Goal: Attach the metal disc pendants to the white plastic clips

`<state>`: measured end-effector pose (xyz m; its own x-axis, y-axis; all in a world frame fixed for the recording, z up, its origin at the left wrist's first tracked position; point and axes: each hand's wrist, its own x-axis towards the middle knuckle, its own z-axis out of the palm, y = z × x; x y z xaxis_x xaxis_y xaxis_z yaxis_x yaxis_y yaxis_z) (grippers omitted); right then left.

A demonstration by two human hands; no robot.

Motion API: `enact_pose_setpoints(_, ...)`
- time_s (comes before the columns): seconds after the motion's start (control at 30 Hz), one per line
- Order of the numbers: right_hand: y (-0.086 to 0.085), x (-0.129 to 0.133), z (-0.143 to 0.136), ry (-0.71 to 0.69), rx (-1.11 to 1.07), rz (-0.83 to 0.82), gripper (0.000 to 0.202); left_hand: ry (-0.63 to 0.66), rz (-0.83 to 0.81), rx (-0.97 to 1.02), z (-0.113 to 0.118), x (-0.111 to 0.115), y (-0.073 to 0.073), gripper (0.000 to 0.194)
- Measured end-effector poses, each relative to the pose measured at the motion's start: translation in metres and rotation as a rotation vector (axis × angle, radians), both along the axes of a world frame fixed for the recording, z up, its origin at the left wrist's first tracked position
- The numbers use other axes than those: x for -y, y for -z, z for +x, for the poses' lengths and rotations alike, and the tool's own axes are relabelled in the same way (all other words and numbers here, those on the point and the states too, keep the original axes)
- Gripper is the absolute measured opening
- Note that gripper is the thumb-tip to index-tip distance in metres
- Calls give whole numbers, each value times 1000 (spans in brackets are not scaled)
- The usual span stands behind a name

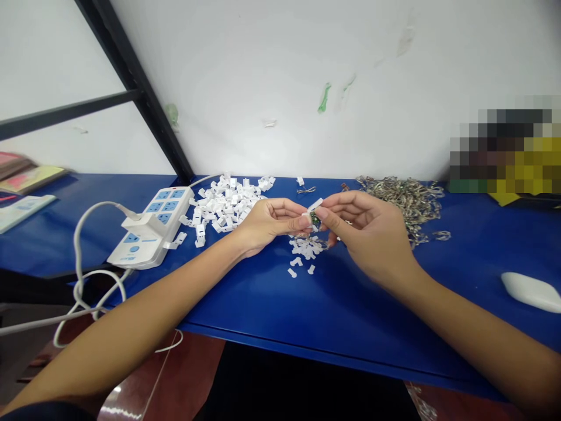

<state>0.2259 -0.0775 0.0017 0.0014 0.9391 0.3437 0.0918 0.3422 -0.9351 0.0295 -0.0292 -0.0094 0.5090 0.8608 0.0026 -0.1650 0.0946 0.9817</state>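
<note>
Centre of frame: the left hand (267,222) and right hand (359,225) meet above the blue surface (350,316), both pinched narrow on one small white clip (315,205) with a green part (314,219). Risk: the grip is fingertip-only, so a slip would likely drop the piece into the loose white bits (304,248) below, where it would be hard to find. The white clip pile (225,202) lies centre-left.

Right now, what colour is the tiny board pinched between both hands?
Green, on the small circuit board; the head view shows it best.
</note>
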Motion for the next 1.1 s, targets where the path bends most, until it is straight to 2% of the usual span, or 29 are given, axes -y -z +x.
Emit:
enact_pose_setpoints(0.1, 2, 2, -5, 72, 19, 8, 20, -22, -3, 13, 2, 0, 1, 31)
enact_pose_setpoints(0.27, 1, 5, -5, 113, 95, 34, 20, -25, -15, 9, 3, 0, 1, 32)
enact_pose_setpoints(0.5, -3, 6, 0, 64, 206, 112, 17, -7, 34, -39, 1, 0, -1, 32)
enact_pose_setpoints(0.7, -4, 8, 3, 105, 439, 345, 10, -25, 138, -59, -2, -1, -2, 28)
enact_pose_setpoints(0.97, -10, 11, 8, 57, 534, 393, 17, -83, 176, -104, -2, 0, -6, 30)
enact_pose_setpoints(1.1, -12, 0, 20, 194, 499, 362, 19, -80, 138, -115, -3, -1, -4, 34)
